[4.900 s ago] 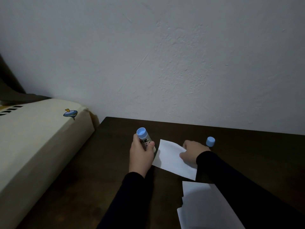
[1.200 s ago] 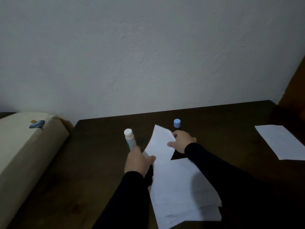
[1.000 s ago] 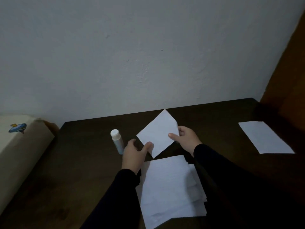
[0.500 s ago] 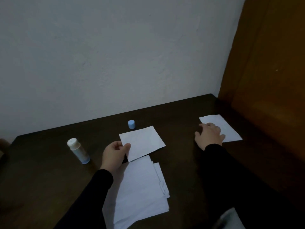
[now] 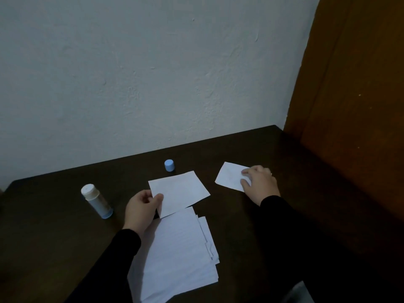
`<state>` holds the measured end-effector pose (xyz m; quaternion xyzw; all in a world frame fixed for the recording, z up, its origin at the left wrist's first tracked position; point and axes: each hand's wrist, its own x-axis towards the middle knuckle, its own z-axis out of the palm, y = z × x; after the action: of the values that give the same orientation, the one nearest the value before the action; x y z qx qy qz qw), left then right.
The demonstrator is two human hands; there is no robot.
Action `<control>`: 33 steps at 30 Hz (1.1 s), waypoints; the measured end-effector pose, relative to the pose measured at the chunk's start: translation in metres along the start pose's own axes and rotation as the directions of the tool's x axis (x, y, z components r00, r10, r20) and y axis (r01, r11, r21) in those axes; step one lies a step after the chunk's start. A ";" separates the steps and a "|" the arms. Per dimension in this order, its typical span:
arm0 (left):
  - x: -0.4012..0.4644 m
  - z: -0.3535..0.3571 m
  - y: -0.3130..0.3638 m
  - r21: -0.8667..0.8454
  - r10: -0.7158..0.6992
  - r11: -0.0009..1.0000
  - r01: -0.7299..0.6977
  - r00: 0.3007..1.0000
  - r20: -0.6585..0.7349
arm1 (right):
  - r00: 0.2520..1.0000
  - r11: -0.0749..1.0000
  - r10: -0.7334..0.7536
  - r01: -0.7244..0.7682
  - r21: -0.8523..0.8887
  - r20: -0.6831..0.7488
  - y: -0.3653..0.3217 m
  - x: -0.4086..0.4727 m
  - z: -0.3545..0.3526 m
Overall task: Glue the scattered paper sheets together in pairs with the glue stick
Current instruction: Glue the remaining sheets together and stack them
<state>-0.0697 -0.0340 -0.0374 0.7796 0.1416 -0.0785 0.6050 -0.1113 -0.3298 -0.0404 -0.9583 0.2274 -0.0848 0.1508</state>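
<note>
The small white rectangular paper sheet [image 5: 179,192] at the middle of the dark wooden table [image 5: 54,226] is pinched at its near-left corner by the left hand [image 5: 142,207], thumb on top and fingers curled beneath; its near edge overlaps the far end of a loose stack of white lined sheets [image 5: 181,259]. A second small white paper sheet [image 5: 229,176] lies to the right, well apart, with the right hand [image 5: 259,184] resting on its right part, fingers bent down onto it; whether they pinch an edge or only press I cannot tell. The uncapped white-and-blue glue stick [image 5: 96,201] stands on the left, its light blue round cap [image 5: 169,165] at the far side near the pale wall [image 5: 153,73].

Paper this thin should be nearly weightless and limp, sagging if held by one corner, and likely to slide on the smooth tabletop. A corner or edge pinch suits lifting; flat fingers suit dragging. Any glued face would be tacky, so edges seem the safer hold.
</note>
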 end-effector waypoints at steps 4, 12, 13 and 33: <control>0.001 -0.004 0.001 0.085 0.042 0.995 -0.043 0.999 0.009 | 0.950 0.973 0.204 -0.169 -0.160 0.236 -0.006 0.007 -0.002; 0.007 -0.015 0.001 0.272 0.169 0.950 -0.152 0.985 -0.040 | 0.984 0.993 0.060 -0.041 -0.114 0.169 -0.030 0.000 0.000; 0.008 -0.016 0.001 0.295 0.178 0.942 -0.158 0.983 -0.045 | 0.986 0.996 0.030 -0.016 -0.092 0.161 -0.034 -0.001 0.000; -0.010 -0.017 0.025 0.247 0.353 0.883 -0.399 0.912 0.211 | 0.872 0.709 -0.436 0.182 0.682 0.221 -0.080 -0.019 -0.026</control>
<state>-0.0725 -0.0250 -0.0072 0.8621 -0.0743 -0.0411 0.4996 -0.1015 -0.2597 0.0087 -0.8708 -0.0147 -0.0013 0.4915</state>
